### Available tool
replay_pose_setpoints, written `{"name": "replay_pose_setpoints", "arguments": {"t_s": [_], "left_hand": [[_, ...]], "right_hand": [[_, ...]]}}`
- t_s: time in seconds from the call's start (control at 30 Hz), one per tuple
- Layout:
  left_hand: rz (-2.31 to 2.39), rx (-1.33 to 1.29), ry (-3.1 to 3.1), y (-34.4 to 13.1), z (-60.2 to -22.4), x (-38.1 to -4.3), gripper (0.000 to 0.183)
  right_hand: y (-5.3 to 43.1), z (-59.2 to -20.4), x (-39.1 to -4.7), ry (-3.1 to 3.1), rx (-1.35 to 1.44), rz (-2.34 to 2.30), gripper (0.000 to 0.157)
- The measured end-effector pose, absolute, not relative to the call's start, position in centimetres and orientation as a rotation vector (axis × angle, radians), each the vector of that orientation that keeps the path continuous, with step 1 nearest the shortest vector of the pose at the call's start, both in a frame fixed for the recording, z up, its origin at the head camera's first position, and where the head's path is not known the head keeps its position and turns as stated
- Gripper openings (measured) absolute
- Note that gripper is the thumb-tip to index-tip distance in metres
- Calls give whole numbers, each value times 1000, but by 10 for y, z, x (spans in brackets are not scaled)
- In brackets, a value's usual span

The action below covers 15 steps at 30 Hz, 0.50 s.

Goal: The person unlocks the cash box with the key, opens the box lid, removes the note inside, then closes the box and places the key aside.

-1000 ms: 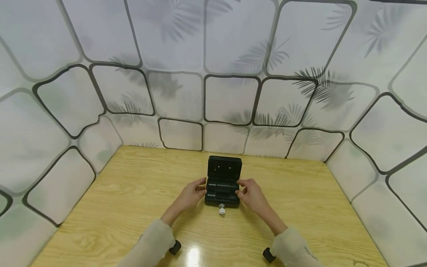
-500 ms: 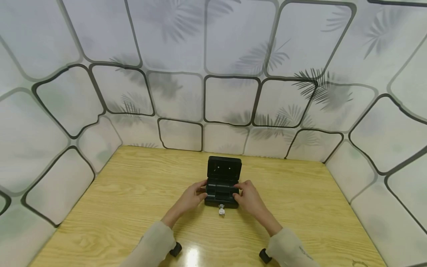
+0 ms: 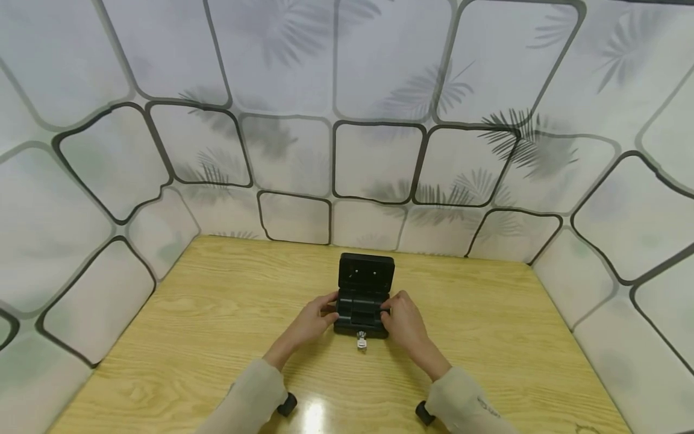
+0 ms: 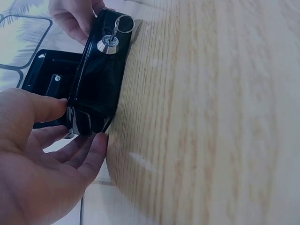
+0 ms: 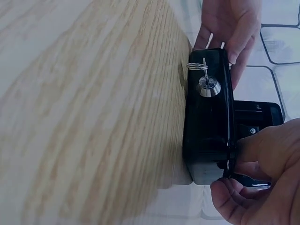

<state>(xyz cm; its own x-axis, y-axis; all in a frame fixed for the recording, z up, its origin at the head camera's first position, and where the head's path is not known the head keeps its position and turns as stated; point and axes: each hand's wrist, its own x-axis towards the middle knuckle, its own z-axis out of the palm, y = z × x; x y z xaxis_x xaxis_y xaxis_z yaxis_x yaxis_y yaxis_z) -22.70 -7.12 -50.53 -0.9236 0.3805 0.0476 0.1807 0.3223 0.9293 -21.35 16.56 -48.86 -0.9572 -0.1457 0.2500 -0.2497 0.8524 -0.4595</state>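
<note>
A small black cash box (image 3: 362, 330) stands on the table with its lid (image 3: 365, 271) raised at the back. Inside it, a black compartment insert (image 3: 363, 304) shows. A key with a metal ring (image 4: 123, 23) sits in the silver lock (image 5: 208, 87) on the front face. My left hand (image 3: 309, 320) holds the box's left end, thumb at the top rim and fingers against the side, as the left wrist view shows. At the right end, my right hand (image 3: 403, 320) pinches the rim, its thumb over the inside and its fingertips outside. The thumb tip is hidden.
The wooden table (image 3: 238, 283) spreads out around the box. Behind it and at both sides rise pale walls (image 3: 293, 157) with a stone-and-leaf pattern. A black band (image 3: 287, 404) shows at the left sleeve, another (image 3: 425, 413) at the right.
My right hand has moved leftward from beside the box onto its right rim and now pinches it. My left fingers have come slightly closer on the left end. The box stays in place.
</note>
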Motion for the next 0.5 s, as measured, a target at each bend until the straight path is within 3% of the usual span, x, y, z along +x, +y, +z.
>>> {"name": "replay_pose_setpoints", "arguments": {"t_s": [0.5], "left_hand": [[1651,499,2421,-73,-505,-227,50]], "right_hand": [[160,-478,-210,-2748,296,711,12]]}}
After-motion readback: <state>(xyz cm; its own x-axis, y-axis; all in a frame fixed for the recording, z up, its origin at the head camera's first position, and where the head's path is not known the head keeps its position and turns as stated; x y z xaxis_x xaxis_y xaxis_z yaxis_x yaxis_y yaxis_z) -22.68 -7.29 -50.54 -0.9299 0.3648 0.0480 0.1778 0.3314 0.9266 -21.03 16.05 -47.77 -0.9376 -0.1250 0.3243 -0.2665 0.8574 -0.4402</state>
